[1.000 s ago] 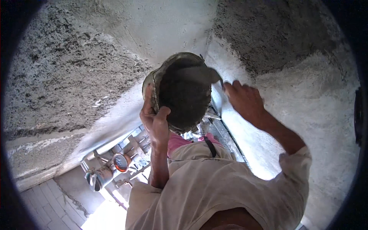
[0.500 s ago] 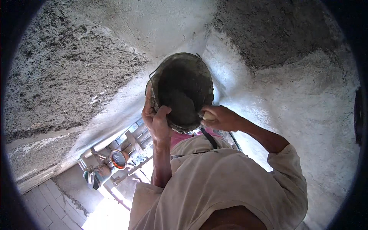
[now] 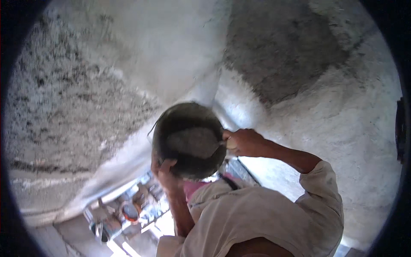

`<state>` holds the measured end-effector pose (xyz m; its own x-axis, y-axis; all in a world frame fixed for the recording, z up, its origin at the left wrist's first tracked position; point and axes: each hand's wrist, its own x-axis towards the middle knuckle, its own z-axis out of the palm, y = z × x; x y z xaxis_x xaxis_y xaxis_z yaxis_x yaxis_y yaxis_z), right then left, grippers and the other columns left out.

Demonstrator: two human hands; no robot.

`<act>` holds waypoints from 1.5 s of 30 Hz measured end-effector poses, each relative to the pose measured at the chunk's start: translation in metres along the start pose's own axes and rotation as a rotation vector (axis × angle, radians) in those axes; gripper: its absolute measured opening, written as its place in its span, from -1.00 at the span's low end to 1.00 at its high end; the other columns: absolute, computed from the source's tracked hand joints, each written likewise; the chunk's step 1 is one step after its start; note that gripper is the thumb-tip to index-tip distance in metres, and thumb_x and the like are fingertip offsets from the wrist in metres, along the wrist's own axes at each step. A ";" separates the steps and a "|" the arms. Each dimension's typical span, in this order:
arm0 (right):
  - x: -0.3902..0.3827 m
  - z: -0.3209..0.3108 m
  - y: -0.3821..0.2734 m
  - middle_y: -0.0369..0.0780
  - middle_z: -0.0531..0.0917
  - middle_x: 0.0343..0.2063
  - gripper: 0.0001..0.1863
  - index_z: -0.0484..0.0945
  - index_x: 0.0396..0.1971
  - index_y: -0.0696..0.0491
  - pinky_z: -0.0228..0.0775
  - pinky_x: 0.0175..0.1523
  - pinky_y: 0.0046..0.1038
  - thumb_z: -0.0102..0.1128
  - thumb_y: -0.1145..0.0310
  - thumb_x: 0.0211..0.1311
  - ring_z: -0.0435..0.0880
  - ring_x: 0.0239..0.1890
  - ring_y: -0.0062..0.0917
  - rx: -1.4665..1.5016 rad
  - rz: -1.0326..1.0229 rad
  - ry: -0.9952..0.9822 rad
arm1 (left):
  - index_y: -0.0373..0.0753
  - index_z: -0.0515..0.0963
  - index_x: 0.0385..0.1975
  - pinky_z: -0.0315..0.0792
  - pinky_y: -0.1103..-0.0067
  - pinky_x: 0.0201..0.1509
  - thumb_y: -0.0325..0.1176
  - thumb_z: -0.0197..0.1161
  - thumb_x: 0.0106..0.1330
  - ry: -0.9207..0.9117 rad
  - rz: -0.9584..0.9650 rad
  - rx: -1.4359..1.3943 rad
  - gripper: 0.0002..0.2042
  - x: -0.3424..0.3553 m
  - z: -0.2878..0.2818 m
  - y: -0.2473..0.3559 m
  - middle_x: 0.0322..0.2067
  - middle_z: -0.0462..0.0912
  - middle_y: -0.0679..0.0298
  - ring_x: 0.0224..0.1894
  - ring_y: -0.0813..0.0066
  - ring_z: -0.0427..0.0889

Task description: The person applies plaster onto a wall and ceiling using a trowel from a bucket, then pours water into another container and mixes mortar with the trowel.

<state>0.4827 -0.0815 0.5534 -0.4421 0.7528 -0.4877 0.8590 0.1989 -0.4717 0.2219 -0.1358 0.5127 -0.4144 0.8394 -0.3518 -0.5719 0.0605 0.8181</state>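
Note:
A dark, round bucket (image 3: pixel 159 139) is held up in front of my body, its mouth facing me. My left hand (image 3: pixel 168 173) grips its lower left rim, with the thumb over the edge. At the right side of the bucket's mouth, my right hand (image 3: pixel 248 142) is closed round the pale handle of a trowel (image 3: pixel 231 142). The trowel's blade reaches into the bucket, under a heap of grey mortar (image 3: pixel 192 141). Shadow hides the bottom of the bucket, and motion blurs my left fingers.
A rough, bare wall (image 3: pixel 68 98) rises on the left, meeting a paler wall with a dark grey patch (image 3: pixel 287 47) at a corner ahead. Below left stand an orange-rimmed container (image 3: pixel 130 211) and a second bucket (image 3: pixel 99 232) among planks. A dark object (image 3: pixel 400 130) is at the far right.
The bucket and both hands have come lower in the view and slightly left. The trowel's blade now shows a broad grey load across the bucket's mouth. The walls are shifted and blurred.

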 end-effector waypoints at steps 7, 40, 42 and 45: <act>-0.032 -0.099 -0.044 -0.06 0.66 -0.35 -0.58 0.45 -0.04 0.13 0.54 -0.16 -0.16 0.27 0.20 0.20 0.70 -0.27 -0.23 -0.111 -0.533 0.178 | -0.41 0.43 0.13 0.52 0.37 0.10 -0.61 0.06 -0.25 -0.039 0.157 -0.134 -0.29 -0.009 -0.013 0.005 0.01 0.55 0.08 0.01 0.16 0.56; -0.160 0.021 0.098 -0.11 0.62 -0.24 -0.67 0.50 -0.04 0.02 0.58 -0.24 -0.23 0.23 0.39 0.16 0.72 -0.27 -0.22 -0.322 0.404 0.531 | -0.47 0.45 0.15 0.52 0.54 0.04 -0.68 0.03 -0.20 -0.505 0.057 0.276 -0.31 -0.020 0.121 -0.043 -0.07 0.64 0.16 -0.08 0.35 0.63; -0.123 0.008 0.097 -0.12 0.60 -0.36 -0.68 0.49 -0.04 0.07 0.61 -0.40 -0.26 0.16 0.42 0.18 0.73 -0.41 -0.29 -0.655 0.233 0.598 | -0.50 0.45 0.14 0.51 0.54 0.07 -0.68 0.03 -0.20 -0.602 0.132 0.231 -0.32 -0.021 0.125 -0.044 -0.10 0.65 0.16 -0.07 0.37 0.63; -0.088 -0.003 0.086 -0.08 0.61 -0.38 -0.66 0.49 -0.03 0.11 0.61 -0.35 -0.26 0.16 0.44 0.15 0.72 -0.41 -0.26 -0.713 0.156 0.459 | -0.52 0.42 0.18 0.47 0.50 0.17 -0.66 0.03 -0.21 -0.641 0.240 0.262 -0.28 -0.035 0.119 -0.048 -0.04 0.62 0.09 -0.01 0.32 0.62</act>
<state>0.5963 -0.1285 0.5581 -0.2894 0.9529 -0.0911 0.9262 0.3028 0.2248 0.3483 -0.1037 0.5399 0.0350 0.9921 0.1203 -0.2963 -0.1047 0.9493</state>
